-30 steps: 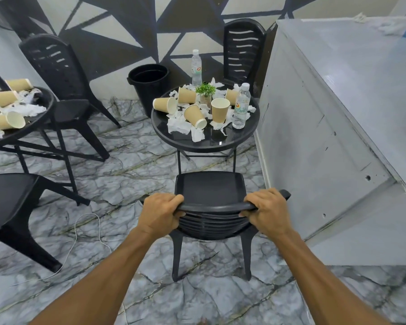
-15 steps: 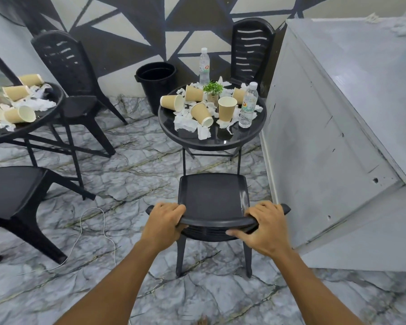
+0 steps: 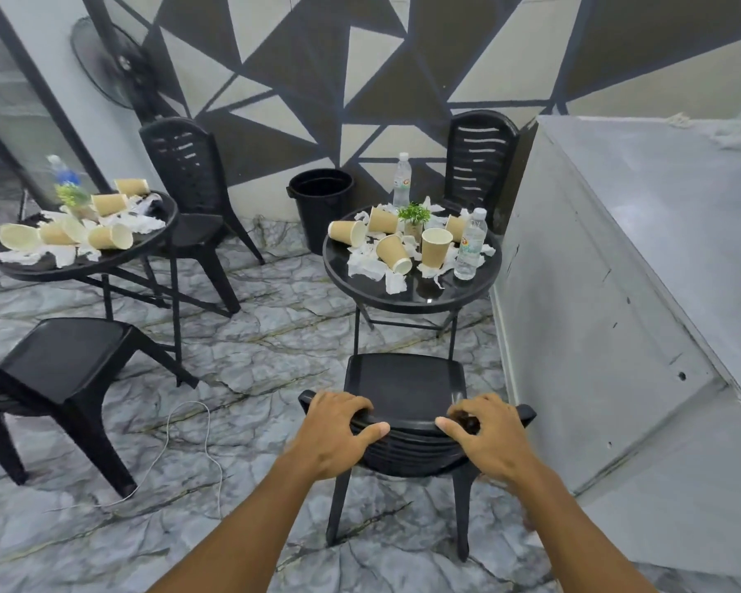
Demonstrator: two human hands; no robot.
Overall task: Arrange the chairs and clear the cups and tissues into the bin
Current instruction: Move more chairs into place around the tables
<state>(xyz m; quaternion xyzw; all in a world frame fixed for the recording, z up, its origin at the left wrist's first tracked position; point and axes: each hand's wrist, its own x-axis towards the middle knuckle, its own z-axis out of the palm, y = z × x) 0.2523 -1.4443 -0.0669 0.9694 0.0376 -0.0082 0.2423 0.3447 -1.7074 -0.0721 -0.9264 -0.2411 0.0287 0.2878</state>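
Altogether four chairs (image 3: 189, 181), two tables (image 3: 407, 299), one bin (image 3: 321, 207), hands (image 3: 339, 434) gripping nearest chair (image 3: 403, 378)

There were four chairs (image 3: 405, 387), two round surfaces (image 3: 450, 295), one bin (image 3: 320, 209), three bottles (image 3: 469, 250), two plants (image 3: 414, 214), and five cups (image 3: 435, 250) on the right surface.

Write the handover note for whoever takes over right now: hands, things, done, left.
Hands: left hand grips the top rail of the near chair; right hand is on the same rail with fingers arched, grip unclear.
Things: the near chair faces the right table, close to its legs. Paper cups and tissues litter that table and the left table. The black bin stands behind, between them.
Done: this chair looks about placed.
Left: other chairs; all cups and tissues into the bin.
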